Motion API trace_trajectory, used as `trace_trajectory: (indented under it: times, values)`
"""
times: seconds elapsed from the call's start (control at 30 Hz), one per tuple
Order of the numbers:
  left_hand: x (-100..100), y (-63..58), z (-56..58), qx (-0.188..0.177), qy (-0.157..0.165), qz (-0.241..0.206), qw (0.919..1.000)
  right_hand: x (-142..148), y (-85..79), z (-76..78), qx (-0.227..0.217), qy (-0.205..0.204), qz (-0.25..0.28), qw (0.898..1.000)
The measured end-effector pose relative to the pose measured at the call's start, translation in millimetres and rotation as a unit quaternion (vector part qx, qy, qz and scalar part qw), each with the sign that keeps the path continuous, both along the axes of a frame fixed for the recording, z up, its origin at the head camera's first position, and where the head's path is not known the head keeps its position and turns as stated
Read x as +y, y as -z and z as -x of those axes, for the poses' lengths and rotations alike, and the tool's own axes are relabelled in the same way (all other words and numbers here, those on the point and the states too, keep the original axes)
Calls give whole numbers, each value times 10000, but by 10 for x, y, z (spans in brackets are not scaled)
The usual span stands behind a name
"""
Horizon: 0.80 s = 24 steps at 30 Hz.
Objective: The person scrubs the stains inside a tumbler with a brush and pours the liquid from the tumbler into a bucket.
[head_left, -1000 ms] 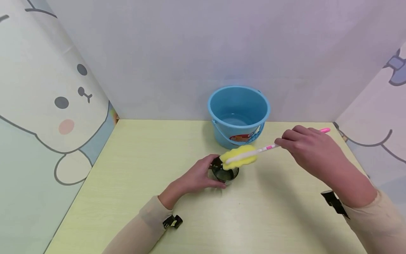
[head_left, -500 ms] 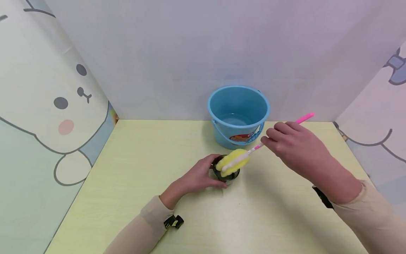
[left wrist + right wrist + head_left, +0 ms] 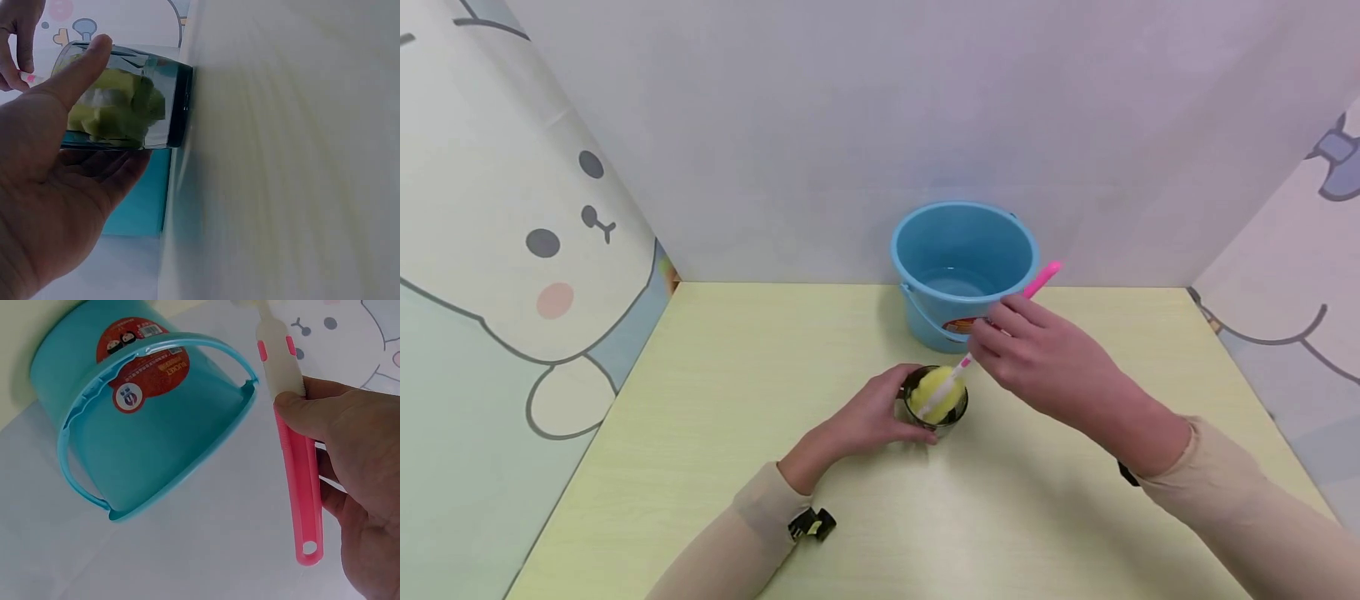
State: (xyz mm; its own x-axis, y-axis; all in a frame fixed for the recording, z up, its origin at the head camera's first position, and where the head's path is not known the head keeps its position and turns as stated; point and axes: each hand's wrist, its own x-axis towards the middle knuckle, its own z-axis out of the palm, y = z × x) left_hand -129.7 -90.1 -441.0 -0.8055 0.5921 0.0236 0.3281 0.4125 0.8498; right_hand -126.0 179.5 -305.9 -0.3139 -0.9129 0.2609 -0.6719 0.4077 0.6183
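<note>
My left hand (image 3: 868, 418) grips a dark, see-through glass (image 3: 140, 106) standing on the table, thumb on the near side and fingers round the far side. Inside the glass is the yellow sponge head (image 3: 938, 394) of a cup brush, visible through its wall in the left wrist view. My right hand (image 3: 1045, 354) pinches the brush by its pink and white handle (image 3: 301, 487), which slants up and to the right from the glass. In the right wrist view the thumb lies along the white part of that handle, and the sponge head is nearly out of frame.
A blue bucket (image 3: 925, 312) with a hanging handle and a red label stands behind the glass, against the pale back wall (image 3: 775, 167). The light wooden table (image 3: 715, 367) extends to both sides. Cartoon-printed panels (image 3: 467, 208) flank it.
My right hand has moved left with the brush, tilting it more upright. The sponge head has gone from over the rim down into the glass. My left hand stays in place.
</note>
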Motion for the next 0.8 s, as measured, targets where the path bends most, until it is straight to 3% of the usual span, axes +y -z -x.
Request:
trace_trajectory:
  times: [0.33, 0.8]
  values:
    - [-14, 18, 2, 61, 49, -36, 10000, -94, 108, 64, 190, -123, -322, 9992]
    - [-15, 28, 6, 75, 49, -23, 10000, -192, 12, 141, 327, -533, -781, 9950]
